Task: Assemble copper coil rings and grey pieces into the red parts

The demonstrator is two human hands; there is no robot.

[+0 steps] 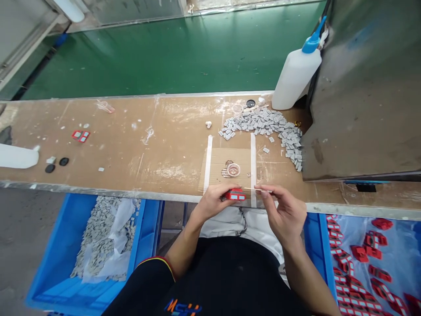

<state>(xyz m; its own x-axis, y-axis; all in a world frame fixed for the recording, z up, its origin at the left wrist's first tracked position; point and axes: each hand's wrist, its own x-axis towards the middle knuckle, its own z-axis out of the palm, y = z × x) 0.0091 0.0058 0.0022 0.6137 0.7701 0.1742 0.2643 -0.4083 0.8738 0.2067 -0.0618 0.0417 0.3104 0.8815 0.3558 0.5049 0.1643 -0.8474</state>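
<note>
In my left hand (212,202) is a small red toy car body (236,194) with pale window-like patches, gripped between thumb and fingers at the bench's near edge. My right hand (285,213) pinches a thin wooden stick (253,189), its tip reaching the top of the red piece. Just beyond them a small clear cup (233,170) sits on a cardboard sheet (243,154) fixed down with white tape strips. Brownish wet smears lie beside the cup. Past the cardboard spreads a heap of small grey rectangular pieces (266,120).
A white squeeze bottle (296,74) with a blue nozzle stands back right, beside a metal housing (365,96). Another white bottle (18,156) lies at left. Below the bench are a blue bin (49,263) of grey pieces and, right, a bin of red pieces (358,289). A green belt (171,57) runs behind.
</note>
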